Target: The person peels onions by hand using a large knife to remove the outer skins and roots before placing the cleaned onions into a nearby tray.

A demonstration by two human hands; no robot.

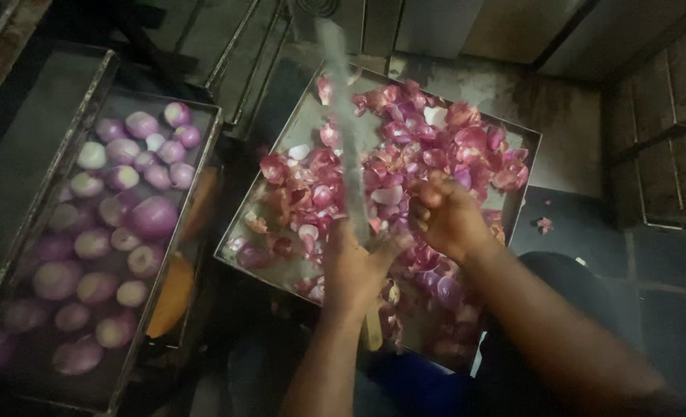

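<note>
Left hand [354, 270] is clamped tight on the knife [341, 116], blade up and blurred over the tray [300, 123] of skins [404, 147]. Right hand [445, 216] curls among them, contents unclear. Fingers near that blade risk a nick.

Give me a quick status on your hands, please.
Left hand grips knife. Right hand closed among onion peels. Peeled onions in left tray.

Dim light, stained concrete floor [543, 108], perhaps tiled wall [667, 131]
</note>
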